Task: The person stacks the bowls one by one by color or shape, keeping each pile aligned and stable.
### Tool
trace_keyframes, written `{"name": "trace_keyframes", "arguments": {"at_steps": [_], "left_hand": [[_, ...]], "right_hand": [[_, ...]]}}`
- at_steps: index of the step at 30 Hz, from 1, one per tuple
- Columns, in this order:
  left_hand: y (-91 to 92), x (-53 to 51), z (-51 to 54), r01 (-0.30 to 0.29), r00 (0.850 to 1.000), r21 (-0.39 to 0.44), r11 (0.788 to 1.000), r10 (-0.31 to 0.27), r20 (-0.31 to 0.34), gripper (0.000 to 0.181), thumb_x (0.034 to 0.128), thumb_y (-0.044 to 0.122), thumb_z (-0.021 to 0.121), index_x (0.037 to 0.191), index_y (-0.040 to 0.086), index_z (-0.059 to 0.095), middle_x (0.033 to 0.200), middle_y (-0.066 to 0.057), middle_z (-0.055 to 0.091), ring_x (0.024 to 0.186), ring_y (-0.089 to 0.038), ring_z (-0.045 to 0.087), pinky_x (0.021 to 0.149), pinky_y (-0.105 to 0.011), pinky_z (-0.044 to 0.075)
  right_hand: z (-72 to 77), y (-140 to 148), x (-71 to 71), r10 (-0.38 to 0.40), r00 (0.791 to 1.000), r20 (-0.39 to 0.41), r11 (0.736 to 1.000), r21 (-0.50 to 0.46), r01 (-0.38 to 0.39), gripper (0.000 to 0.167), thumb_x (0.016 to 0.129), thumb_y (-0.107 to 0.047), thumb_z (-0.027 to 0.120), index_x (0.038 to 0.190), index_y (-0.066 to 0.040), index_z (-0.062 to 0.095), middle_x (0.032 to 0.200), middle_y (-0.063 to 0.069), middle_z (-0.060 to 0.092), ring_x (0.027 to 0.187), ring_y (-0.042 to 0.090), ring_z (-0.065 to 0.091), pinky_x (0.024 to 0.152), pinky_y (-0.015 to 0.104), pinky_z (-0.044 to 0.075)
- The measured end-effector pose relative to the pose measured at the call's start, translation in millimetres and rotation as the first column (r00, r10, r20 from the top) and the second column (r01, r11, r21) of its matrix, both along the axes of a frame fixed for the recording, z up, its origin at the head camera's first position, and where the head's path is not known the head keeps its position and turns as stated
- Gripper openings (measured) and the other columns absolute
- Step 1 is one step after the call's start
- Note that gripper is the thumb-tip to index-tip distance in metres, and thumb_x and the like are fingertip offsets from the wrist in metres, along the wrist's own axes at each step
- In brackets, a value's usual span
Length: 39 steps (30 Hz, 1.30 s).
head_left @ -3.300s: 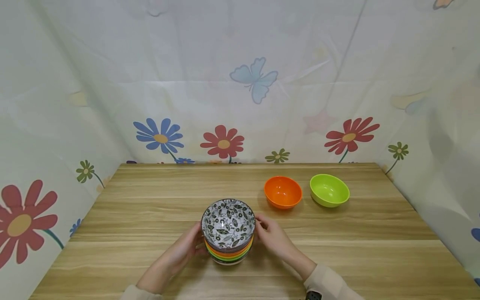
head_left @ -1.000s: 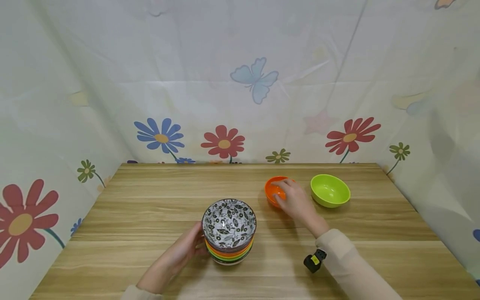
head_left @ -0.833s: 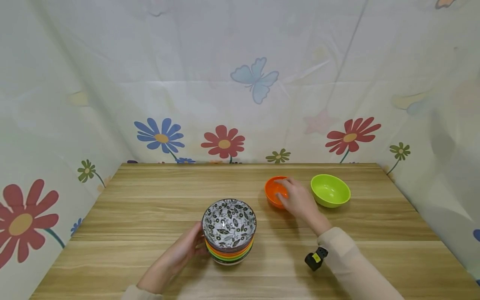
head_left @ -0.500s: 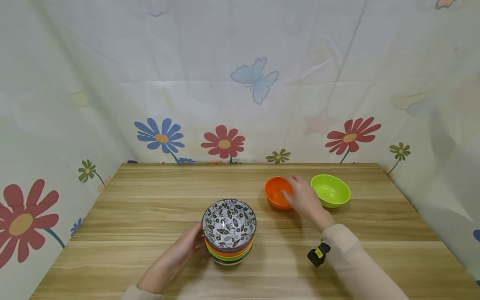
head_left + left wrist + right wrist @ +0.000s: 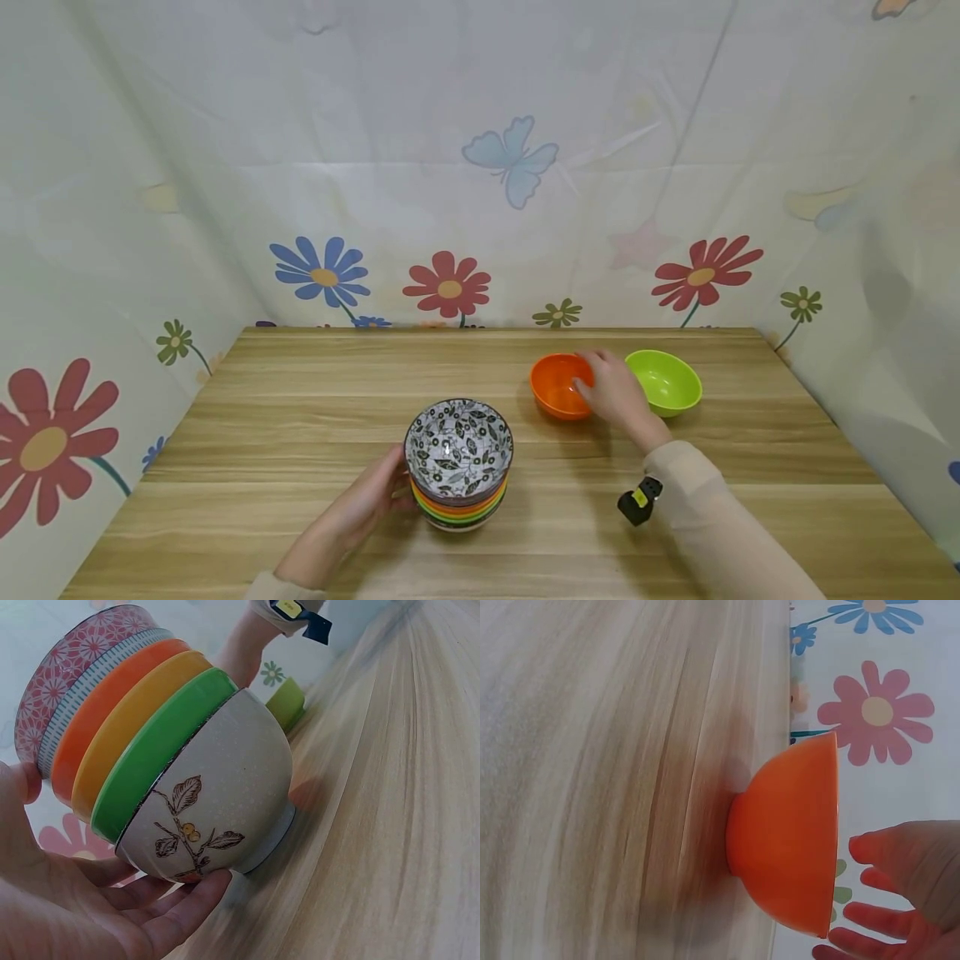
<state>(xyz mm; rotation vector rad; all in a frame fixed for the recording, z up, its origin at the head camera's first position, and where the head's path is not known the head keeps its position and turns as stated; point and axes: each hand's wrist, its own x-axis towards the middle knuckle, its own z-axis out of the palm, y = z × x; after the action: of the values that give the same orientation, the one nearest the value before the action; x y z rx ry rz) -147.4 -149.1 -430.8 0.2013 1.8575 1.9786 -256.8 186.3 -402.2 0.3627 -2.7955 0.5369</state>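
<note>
The left hand (image 5: 366, 497), thumb and fingers spread, rests against the bowl stack (image 5: 456, 458) on its right; the right hand (image 5: 617, 393), fingers parted, hovers between the orange bowl (image 5: 557, 390) and lime-green bowl (image 5: 671, 385).

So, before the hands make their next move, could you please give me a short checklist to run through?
1. Left hand on the bowl stack: ok, touching its side.
2. Leaf-patterned top bowl mouth up: ok, nothing in it.
3. Orange bowl upright on the table: ok.
4. Right hand gripping the orange bowl: not ok, its fingers are open.
5. Right hand clear of that bowl's rim: cannot tell.
6. Lime bowl upright: ok, partly behind the right hand.
</note>
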Motion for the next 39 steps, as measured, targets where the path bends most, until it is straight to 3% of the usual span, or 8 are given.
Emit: {"name": "trace_keyframes", "arguments": {"at_steps": [11,19,25,33,39], "left_hand": [[0.0,1.0,1.0,-0.006,1.0,0.008,1.0,0.006,0.007,0.065,0.0975,0.048,0.03,0.132,-0.007,0.038,0.119,-0.01,0.053,0.105,-0.019,0.052,0.085,-0.037,0.047],[-0.6,1.2,0.7,-0.004,1.0,0.003,1.0,0.004,0.002,0.065,0.0977,0.048,0.029,0.133,-0.006,0.037,0.126,-0.016,0.049,0.109,-0.021,0.051,0.087,-0.037,0.047],[-0.7,1.0,0.3,0.003,1.0,0.009,1.0,-0.003,0.003,0.066,0.0978,0.048,0.029,0.134,-0.006,0.035,0.123,-0.013,0.051,0.107,-0.019,0.051,0.087,-0.037,0.047],[0.1,0.6,-0.4,-0.015,1.0,-0.001,1.0,0.015,0.01,0.068,0.0967,0.05,0.031,0.135,-0.006,0.035,0.13,-0.019,0.047,0.112,-0.023,0.05,0.089,-0.037,0.046],[0.1,0.5,-1.1,-0.02,1.0,0.007,1.0,0.019,0.019,0.067,0.0966,0.05,0.031,0.133,-0.005,0.037,0.126,-0.015,0.05,0.109,-0.021,0.051,0.087,-0.037,0.047]], "right_hand": [[3.4,3.3,-2.5,-0.05,0.994,0.097,0.999,0.027,0.047,0.048,0.083,-0.014,0.066,0.124,0.005,0.052,0.115,0.03,0.054,0.099,0.042,0.055,0.085,0.053,0.047],[6.6,4.6,-5.0,-0.075,0.991,0.111,0.997,0.042,0.071,0.043,0.083,-0.011,0.063,0.121,0.007,0.054,0.113,0.031,0.056,0.099,0.043,0.055,0.085,0.053,0.047],[7.0,4.9,-7.2,-0.097,0.988,0.118,0.995,0.044,0.092,0.04,0.083,-0.009,0.062,0.118,0.008,0.055,0.112,0.03,0.057,0.1,0.042,0.056,0.085,0.052,0.048],[5.8,5.2,-11.2,-0.131,0.976,0.175,0.991,0.054,0.124,0.035,0.086,-0.008,0.059,0.116,0.01,0.057,0.108,0.027,0.061,0.095,0.039,0.059,0.082,0.048,0.05],[5.4,5.9,-13.9,-0.154,0.969,0.191,0.988,0.06,0.145,0.03,0.086,-0.005,0.057,0.112,0.01,0.059,0.106,0.026,0.062,0.09,0.037,0.061,0.077,0.046,0.052]]}}
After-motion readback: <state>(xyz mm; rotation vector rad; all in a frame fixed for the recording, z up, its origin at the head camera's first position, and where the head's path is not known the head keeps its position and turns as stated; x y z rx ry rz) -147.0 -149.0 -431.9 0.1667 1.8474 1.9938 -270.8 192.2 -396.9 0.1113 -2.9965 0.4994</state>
